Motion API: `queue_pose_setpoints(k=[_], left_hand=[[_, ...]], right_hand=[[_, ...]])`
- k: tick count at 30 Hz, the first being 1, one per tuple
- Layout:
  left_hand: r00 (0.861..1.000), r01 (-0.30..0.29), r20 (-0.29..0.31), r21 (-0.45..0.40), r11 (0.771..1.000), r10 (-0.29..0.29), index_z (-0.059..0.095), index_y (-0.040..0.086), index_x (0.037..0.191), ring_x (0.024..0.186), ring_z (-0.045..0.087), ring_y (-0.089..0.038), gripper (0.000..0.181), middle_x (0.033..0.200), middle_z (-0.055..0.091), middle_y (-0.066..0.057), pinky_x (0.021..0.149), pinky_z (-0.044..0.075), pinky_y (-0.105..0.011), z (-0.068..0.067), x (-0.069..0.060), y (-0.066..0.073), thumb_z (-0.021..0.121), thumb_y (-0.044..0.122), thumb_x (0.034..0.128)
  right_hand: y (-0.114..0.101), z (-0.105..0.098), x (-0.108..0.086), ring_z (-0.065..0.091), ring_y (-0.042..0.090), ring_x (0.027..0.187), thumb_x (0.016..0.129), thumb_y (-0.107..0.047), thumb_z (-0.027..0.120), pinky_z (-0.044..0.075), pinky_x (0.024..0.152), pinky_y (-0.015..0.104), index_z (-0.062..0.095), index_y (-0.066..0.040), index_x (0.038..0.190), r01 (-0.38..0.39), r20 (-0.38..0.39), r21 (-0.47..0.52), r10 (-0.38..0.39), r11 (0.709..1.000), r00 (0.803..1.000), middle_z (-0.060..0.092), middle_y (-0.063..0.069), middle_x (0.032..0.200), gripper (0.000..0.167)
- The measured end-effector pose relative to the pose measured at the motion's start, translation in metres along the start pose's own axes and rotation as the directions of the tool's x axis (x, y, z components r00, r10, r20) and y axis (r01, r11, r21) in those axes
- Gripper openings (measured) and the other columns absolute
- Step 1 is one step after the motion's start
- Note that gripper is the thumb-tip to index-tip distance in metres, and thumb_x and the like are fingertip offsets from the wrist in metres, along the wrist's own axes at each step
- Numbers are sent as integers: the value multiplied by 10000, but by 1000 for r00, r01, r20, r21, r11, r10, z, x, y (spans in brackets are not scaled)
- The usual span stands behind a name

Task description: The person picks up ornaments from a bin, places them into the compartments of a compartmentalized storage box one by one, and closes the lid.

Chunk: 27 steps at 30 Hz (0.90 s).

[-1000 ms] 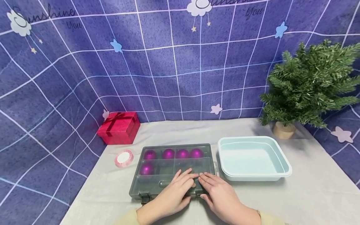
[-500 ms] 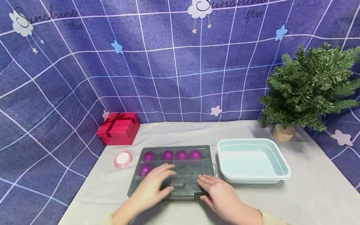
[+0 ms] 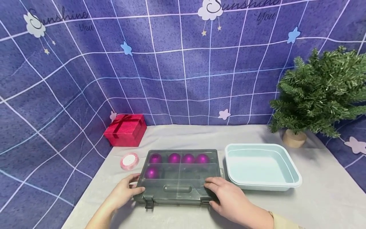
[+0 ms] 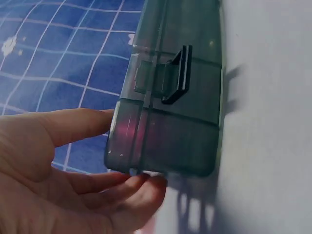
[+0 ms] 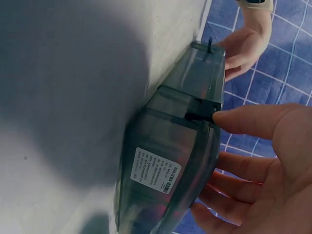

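Note:
A dark translucent plastic organizer case lies on the table with its lid down. Purple balls show through the lid, in the back and left compartments. At the left end, my left hand holds the case's corner, thumb on the lid edge and fingers against the side. My right hand rests its fingers on the lid's front right. In the right wrist view, my right thumb touches a front latch. The left latch sticks out from the front; it also shows in the left wrist view.
A pale blue tray stands right of the case. Behind it is a small artificial pine tree on a wooden base. A red gift box and a pink ribbon roll lie to the left. A blue patterned cloth hangs behind.
My left hand has left the front middle of the lid and moved left to the case's end, uncovering the handle and left latch. The right hand stays at the front right.

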<state>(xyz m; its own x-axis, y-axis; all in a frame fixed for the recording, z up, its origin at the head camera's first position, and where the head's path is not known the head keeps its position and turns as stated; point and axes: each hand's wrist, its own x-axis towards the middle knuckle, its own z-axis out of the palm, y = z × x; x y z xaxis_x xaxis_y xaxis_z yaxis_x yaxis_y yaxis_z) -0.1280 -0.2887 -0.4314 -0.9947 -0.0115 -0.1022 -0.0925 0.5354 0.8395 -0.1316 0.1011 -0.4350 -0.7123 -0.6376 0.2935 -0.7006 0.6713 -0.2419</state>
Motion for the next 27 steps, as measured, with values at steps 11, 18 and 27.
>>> queue_pose_setpoints(k=[11,18,27], left_hand=[[997,66,-14,-164,984,-70,476,-140,1410,1002,656,-245,660,1378,526,-324,627,546,-323,4,2,-9,774,1,838],[997,75,-1,-184,980,-76,474,-137,1406,1033,658,-269,656,1379,524,-315,670,562,-354,4,4,-8,770,-5,836],[996,93,6,-172,981,-94,473,-127,1406,1014,631,-238,652,1347,552,-290,643,535,-331,3,4,-12,773,19,845]], right_hand=[[-1,-1,1,576,253,1249,844,-264,812,492,994,461,687,-64,1257,-9,18,29,9,1000,1000,617,49,1359,476],[-22,-11,10,591,221,1240,990,-215,672,519,963,424,668,-117,1263,52,0,584,-64,810,998,633,39,1340,290],[-68,35,45,445,350,1397,1080,-473,345,350,1135,479,357,115,1506,-575,505,778,-291,-253,813,475,241,1501,727]])
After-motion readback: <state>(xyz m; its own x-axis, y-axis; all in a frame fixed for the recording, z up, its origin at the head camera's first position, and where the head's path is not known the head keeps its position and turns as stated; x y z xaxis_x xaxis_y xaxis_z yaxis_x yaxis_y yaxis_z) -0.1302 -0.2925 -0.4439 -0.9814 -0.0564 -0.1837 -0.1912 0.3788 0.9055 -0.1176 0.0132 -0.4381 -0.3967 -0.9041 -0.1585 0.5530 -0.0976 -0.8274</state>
